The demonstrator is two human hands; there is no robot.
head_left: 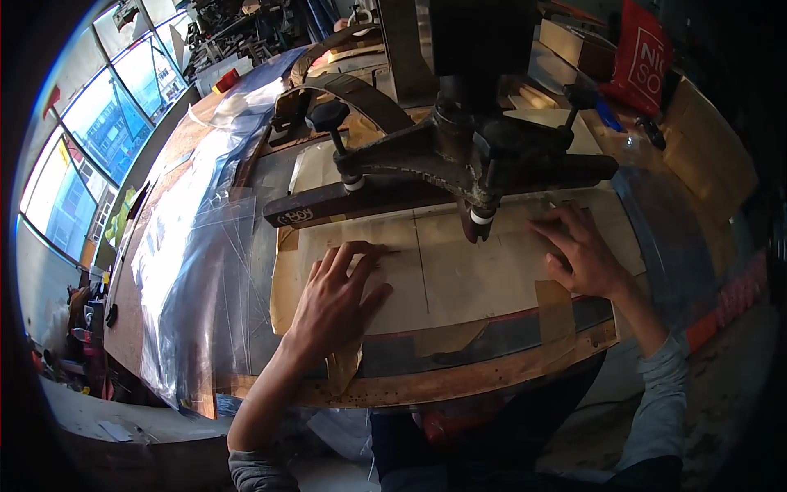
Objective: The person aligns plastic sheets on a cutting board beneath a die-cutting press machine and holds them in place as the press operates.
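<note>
My left hand (343,291) rests on the left part of a pale sheet (459,279), its fingers apart and nothing in them. On the sheet's right part is my right hand (580,254), its fingers spread and bent, also holding nothing. A dark line runs down the sheet between the hands. Just beyond them a dark metal bar (385,201) lies across the sheet, under a black machine frame (451,156) with screw knobs. Brown tape (556,324) holds the sheet's near edge.
Clear plastic film (193,262) covers the table's left side. A wooden strip (459,377) forms the near edge. At the back right are a red bag (642,61), a cardboard box (576,49) and brown paper (707,148). A curved strip (361,97) lies behind the bar.
</note>
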